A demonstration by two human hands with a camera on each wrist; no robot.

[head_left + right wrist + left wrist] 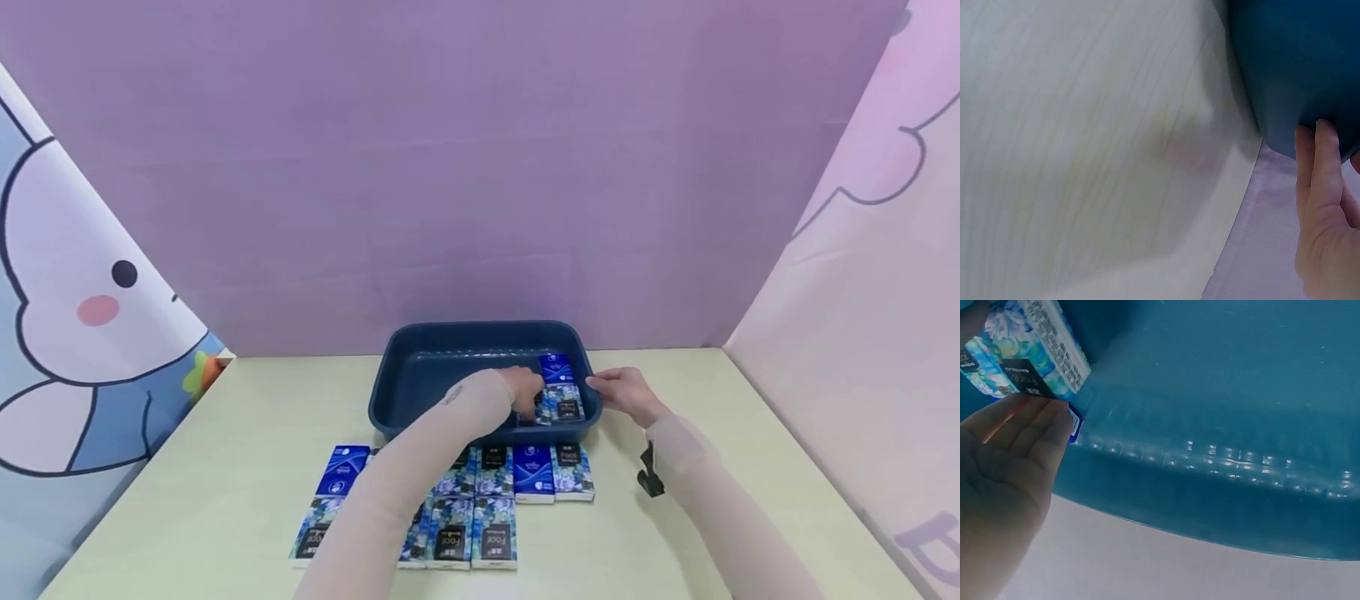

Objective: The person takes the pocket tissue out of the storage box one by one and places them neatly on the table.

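Observation:
A dark blue plastic tray (pixel 442 379) stands against the back wall. Reaching into its right side, my left hand (pixel 522 390) grips a blue floral tissue pack (pixel 1025 344) between thumb and fingers. Right beside it in the tray lie another floral pack (pixel 567 404) and a plain blue pack (pixel 556 367). At the tray's right rim, my right hand (pixel 632 395) pinches the edge; in the right wrist view its fingers (pixel 1325 169) press the outer wall, and the thumb is mostly out of frame.
In front of the tray, several tissue packs (pixel 495 533) lie in two rows on the pale wood-grain table (pixel 225 467); the left forearm covers some. A purple wall (pixel 480 167) rises behind, with printed panels at both sides.

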